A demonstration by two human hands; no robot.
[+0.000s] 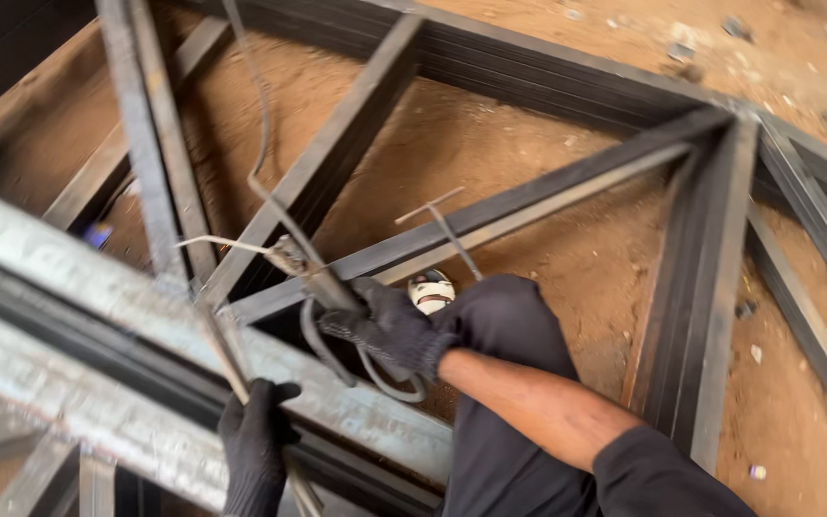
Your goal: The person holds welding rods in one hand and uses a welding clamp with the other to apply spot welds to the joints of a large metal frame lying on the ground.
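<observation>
Here, my gloved right hand (390, 330) grips a grey electrode holder (313, 273), its thin rod (217, 242) poking left and a dark cable (260, 144) looping upward; it hangs above the black steel frame (567, 187). My gloved left hand (256, 450) is closed on a thin rod (227, 359) by the pale scuffed beam (59, 287).

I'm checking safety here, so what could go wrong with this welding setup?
The bare forearm above the right hand's glove could catch sparks. The cable loops loosely under the electrode holder and might snag. The left hand grips the steel frame close to the rod's tip.
</observation>
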